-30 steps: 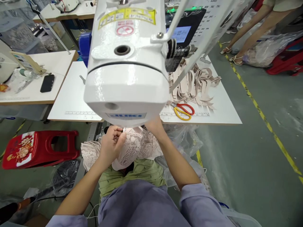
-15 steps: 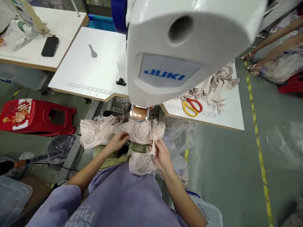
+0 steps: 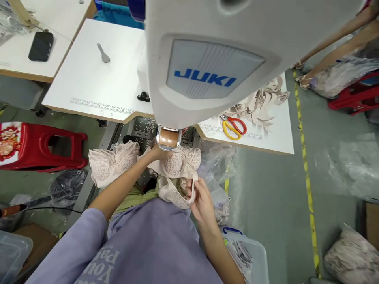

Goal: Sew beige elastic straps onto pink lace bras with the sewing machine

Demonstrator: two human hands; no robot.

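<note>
Pale pink lace bras (image 3: 174,163) hang in a chain below the head of a JUKI sewing machine (image 3: 204,75). My right hand (image 3: 203,201) pinches the narrow edge band of the lowest bra (image 3: 171,192) over my lap. My left hand (image 3: 160,153) is up at the bra beneath the machine head, and its fingers are mostly hidden there. Left of my forearm, more padded lace cups (image 3: 114,161) rest bunched together.
Scissors with red and yellow handles (image 3: 233,128) and fabric strips (image 3: 262,102) lie on the right tabletop. A grey spoon-shaped piece (image 3: 103,54) lies on the left one. A red stool (image 3: 56,146) stands left, a plastic bin (image 3: 254,256) low at right. Another person's legs show at upper right.
My left hand has moved up and forward to beneath the machine head. My right hand has shifted slightly down with the bra's edge, and the lower bra now hangs more folded. The view has tilted.
</note>
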